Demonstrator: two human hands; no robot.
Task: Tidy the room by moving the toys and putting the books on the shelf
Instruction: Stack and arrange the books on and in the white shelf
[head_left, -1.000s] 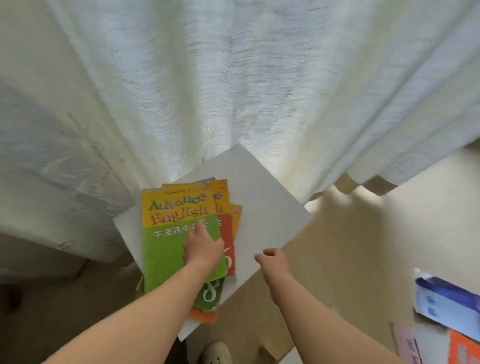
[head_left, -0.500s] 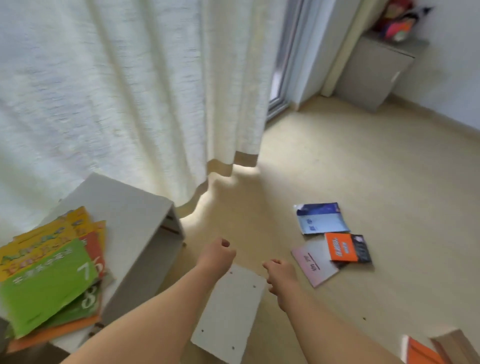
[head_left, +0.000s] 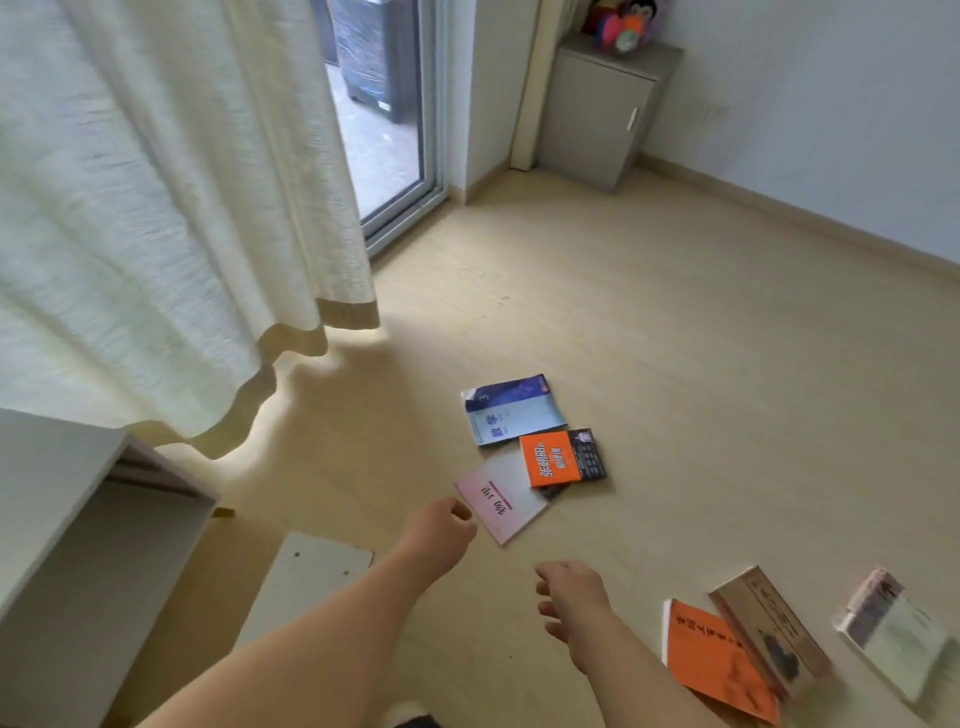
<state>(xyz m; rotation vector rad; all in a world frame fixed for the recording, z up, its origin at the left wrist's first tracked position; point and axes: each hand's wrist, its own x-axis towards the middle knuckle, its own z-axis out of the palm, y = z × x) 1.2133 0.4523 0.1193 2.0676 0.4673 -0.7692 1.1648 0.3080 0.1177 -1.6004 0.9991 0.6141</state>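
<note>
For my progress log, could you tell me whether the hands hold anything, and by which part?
Nothing is held: the left hand and the right hand are both empty.

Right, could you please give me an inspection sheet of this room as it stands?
Surface: pale wood-look floor, books lying on it.
Job's things: blue paperback book, orange-and-black book overlapping a pink-and-white book; nearer, flat orange book, brown book, pale thick book; grey open shelf unit at left; colourful plush toys on the small grey cabinet.
Clutter: white drilled board flat beside the shelf unit.
Hands: left hand curled, right hand loosely curled, both empty.
Cables: nothing seen.
Surroundings: cream curtain, glass sliding door, white wall.
</note>
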